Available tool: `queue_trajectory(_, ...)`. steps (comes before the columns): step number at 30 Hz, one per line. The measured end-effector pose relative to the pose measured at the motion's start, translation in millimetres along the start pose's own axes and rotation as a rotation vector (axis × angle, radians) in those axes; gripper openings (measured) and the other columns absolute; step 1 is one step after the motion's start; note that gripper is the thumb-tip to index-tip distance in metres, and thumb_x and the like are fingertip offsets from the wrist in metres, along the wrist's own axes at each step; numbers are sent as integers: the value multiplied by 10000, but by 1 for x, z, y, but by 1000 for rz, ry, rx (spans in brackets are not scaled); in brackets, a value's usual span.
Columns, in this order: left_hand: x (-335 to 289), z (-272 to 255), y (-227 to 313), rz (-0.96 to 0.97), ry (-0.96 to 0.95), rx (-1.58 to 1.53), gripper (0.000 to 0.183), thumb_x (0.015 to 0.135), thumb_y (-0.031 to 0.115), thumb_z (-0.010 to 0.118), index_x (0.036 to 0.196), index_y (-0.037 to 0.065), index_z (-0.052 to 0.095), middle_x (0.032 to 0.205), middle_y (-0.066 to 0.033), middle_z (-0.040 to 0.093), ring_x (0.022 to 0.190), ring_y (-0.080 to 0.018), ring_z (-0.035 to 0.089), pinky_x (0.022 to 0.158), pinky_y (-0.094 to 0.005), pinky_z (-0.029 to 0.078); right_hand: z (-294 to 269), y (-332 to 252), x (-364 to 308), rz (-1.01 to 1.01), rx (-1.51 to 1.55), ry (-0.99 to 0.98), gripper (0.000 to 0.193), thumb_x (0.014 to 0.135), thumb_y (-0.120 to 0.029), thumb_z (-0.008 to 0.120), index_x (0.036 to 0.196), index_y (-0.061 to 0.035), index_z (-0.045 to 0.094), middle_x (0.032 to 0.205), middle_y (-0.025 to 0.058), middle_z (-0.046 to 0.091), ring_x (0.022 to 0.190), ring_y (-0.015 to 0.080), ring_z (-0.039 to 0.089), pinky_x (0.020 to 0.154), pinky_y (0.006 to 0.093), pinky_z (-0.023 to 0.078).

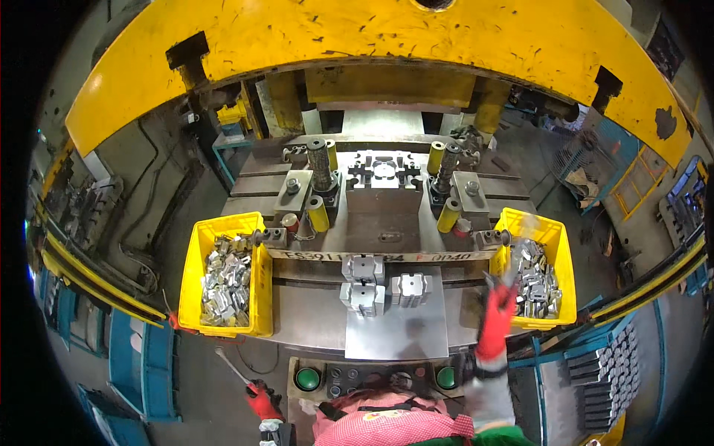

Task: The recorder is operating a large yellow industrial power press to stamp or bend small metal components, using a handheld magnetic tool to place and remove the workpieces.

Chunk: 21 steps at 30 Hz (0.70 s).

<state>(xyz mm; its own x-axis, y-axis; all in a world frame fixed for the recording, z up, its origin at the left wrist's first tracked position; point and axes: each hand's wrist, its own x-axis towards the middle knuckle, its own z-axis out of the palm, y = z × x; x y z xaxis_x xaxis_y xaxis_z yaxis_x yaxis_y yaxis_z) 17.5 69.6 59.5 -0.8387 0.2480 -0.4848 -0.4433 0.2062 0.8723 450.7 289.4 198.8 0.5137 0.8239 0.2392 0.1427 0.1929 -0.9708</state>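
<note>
Glare is being thrown off the pale plate (383,121) behind the die (383,212); right of it, the right hand (497,318) is being blurred; around it, outer edges are being bent and darkened.

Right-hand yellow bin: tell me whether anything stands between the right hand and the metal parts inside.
Only the left rim of the yellow bin appears to lie between; the blurred right hand overlaps that side in view. The metal parts lie open from above. Hand height against the rim cannot be told.
</note>
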Motion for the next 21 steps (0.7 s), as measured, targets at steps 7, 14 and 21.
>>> queue_trajectory(7, 77, -8, -125, -209, -295, 431, 260, 679, 308, 641, 729, 139, 450, 505, -57, 432, 469, -208, 463, 387, -363, 354, -179, 158, -109, 345, -237, 481, 512, 790, -181, 521, 1201, 29, 299, 1203, 225, 347, 1082, 278, 379, 895, 336, 295)
queue_trajectory(14, 106, 25, -139, 130, -221, 987, 838, 415, 386, 781, 983, -97, 397, 975, -184, 496, 840, -257, 524, 682, -356, 432, -132, 196, -144, 769, -680, -243, 765, 600, -255, 686, 1200, 5, 290, 1152, 224, 410, 1075, 306, 399, 857, 324, 354)
queue_trajectory(21, 109, 15, -139, 274, -181, 1089, 863, 403, 361, 783, 1030, -83, 389, 986, -180, 495, 913, -260, 486, 747, -346, 406, -126, 218, -147, 748, -865, -268, 910, 526, -231, 729, 1198, 84, 203, 1071, 165, 511, 1006, 281, 479, 799, 311, 410)
